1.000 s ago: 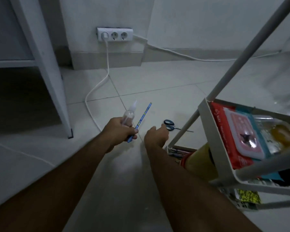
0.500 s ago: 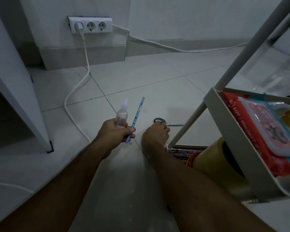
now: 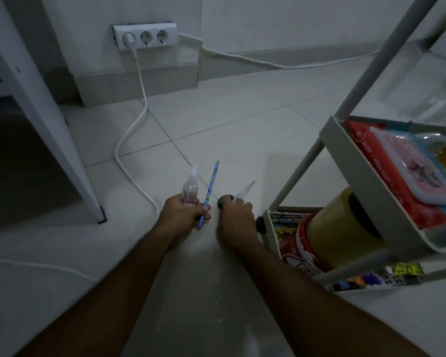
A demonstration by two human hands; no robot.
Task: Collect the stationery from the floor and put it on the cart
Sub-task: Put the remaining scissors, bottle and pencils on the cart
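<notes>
My left hand (image 3: pixel 184 213) grips a small clear bottle (image 3: pixel 190 188) and a blue pencil (image 3: pixel 211 186), both pointing away from me. Just to its right, my right hand (image 3: pixel 236 217) holds the dark handles of a pair of scissors (image 3: pixel 242 193), whose blades stick out past my fingers and angle up to the right, low over the floor tiles. The white cart (image 3: pixel 345 153) stands at the right, its shelf rim close to my right wrist.
The cart's shelves hold a red wipes pack (image 3: pixel 397 176), a yellow and red tub (image 3: pixel 337 235) and coloured pencils (image 3: pixel 286 220). A white cable (image 3: pixel 129 140) runs from a wall socket strip (image 3: pixel 144 34) across the floor. A white furniture leg (image 3: pixel 54 140) stands at the left.
My right hand reached the scissors on the floor and closed on their handles, and the blades now point up to the right. My left hand kept hold of the bottle and pencil.
</notes>
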